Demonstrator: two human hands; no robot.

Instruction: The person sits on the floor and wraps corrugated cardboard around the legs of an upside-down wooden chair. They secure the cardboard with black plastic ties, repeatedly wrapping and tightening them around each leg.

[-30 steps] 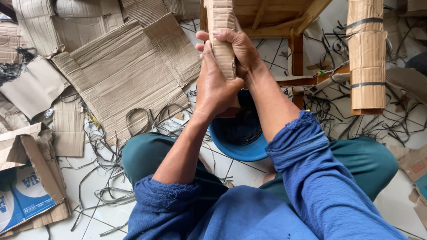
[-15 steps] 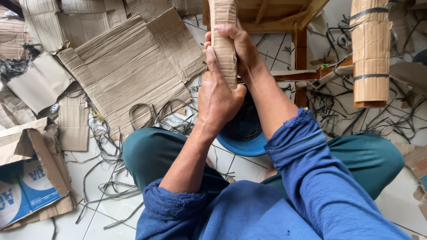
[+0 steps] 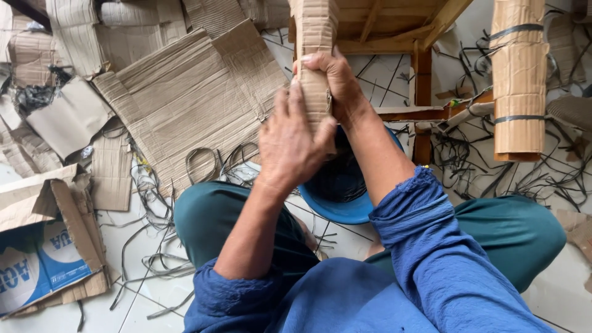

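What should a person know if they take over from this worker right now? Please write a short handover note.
Left hand: wrapped around the lower part of the cardboard wrapping on an upright wooden furniture leg.
Right hand: gripping the same wrapping from behind, a little higher.
Nearby: a second leg wrap already bound with two dark straps; blue bowl under the hands; flat cardboard sheets and loose black straps on the tiled floor.
Done: cardboard is rolled around the leg.
Left: no strap is visible on it yet.
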